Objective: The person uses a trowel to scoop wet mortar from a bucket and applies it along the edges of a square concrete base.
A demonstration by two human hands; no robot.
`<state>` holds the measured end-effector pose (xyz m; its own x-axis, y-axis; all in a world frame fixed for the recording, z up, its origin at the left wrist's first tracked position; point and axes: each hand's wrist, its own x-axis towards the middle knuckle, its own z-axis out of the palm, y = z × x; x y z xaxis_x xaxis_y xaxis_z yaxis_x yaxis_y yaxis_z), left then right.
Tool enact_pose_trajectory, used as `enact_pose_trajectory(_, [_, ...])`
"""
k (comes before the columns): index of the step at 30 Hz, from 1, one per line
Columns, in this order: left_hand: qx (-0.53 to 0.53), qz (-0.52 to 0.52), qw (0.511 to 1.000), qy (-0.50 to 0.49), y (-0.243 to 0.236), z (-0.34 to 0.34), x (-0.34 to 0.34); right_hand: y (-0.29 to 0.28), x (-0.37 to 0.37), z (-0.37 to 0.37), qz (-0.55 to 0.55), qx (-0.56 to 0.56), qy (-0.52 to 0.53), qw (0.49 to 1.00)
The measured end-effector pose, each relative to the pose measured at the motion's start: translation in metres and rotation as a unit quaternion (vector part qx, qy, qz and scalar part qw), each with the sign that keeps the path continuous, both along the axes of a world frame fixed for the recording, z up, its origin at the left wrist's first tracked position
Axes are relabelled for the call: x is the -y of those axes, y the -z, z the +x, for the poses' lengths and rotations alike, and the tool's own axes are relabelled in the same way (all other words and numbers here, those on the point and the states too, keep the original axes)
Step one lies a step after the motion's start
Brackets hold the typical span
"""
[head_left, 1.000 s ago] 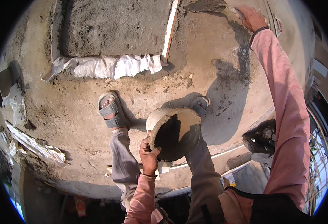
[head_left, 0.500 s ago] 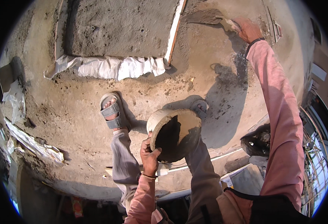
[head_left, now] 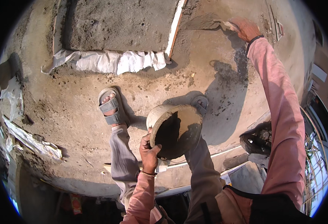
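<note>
My left hand point(head_left: 149, 153) grips the rim of a round, cement-crusted pan point(head_left: 158, 115), fingers outside and thumb over the edge. The pan is tilted in front of my legs, and its inside lies partly in dark shadow. Far out at the upper right, my right hand point(head_left: 246, 29) is closed round the handle of a trowel point(head_left: 201, 22). The mud-coated blade lies low over the ground, pointing left toward the wooden edge strip point(head_left: 176, 30) of a framed bed of wet mortar point(head_left: 123, 28). Whether the blade touches the ground I cannot tell.
A crumpled white sheet point(head_left: 121, 62) runs along the bed's near edge, with two short pipe ends point(head_left: 92, 22) poking from the mortar. My sandalled feet point(head_left: 111, 106) stand on the dusty floor. A dark rubble-filled container point(head_left: 259, 139) sits at right; torn sacking point(head_left: 33, 141) lies left.
The trowel blade has shifted slightly, lying flatter and a little lower. The pan stays in my left hand, nearly unmoved. The view has tipped a little, so the bed appears slightly higher.
</note>
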<state>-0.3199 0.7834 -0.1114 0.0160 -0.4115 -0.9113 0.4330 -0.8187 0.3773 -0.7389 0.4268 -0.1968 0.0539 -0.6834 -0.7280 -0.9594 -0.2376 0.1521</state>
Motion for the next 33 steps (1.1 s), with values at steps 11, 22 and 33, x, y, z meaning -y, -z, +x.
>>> enact_pose_trajectory(11, [-0.034, 0.013, 0.999, -0.024, 0.002, -0.002, -0.004, 0.006, 0.013, -0.027, -0.14, 0.031, -0.097, 0.985])
enact_pose_trajectory(22, [-0.002, -0.015, 1.0, 0.001, -0.001, -0.013, 0.007, 0.04, -0.053, -0.025, -0.247, 0.173, 0.332, 0.894])
enact_pose_trajectory(33, [-0.021, 0.008, 1.0, -0.002, -0.002, -0.002, 0.004, 0.063, -0.054, 0.072, -0.273, 0.143, 0.452, 0.837])
